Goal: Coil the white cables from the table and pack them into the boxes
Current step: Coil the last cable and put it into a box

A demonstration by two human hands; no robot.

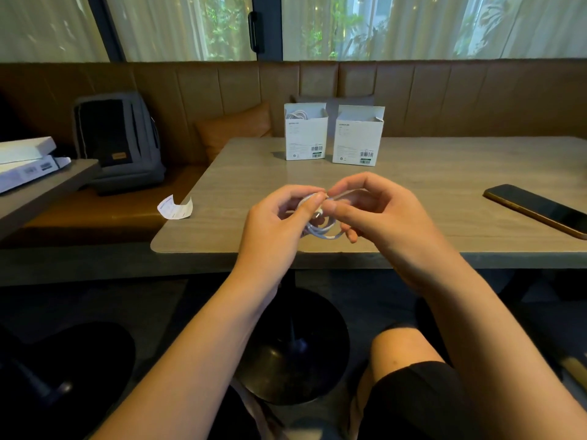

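White cable (320,231), wound into a small coil, is held above the near edge of the counter (413,185). The left hand (276,227) pinches the coil's top with thumb and fingers curled round it; the right hand (378,214) pinches the loose plug end beside it. Risk: the springy loops may fan open if either grip eases before the end is tucked. Beyond the coil stand two open boxes (357,138); the left box (305,134) already shows cable inside.

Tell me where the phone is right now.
In the head view, the phone lies flat near the table's right edge, to the right of the right hand and apart from the two open boxes further back.
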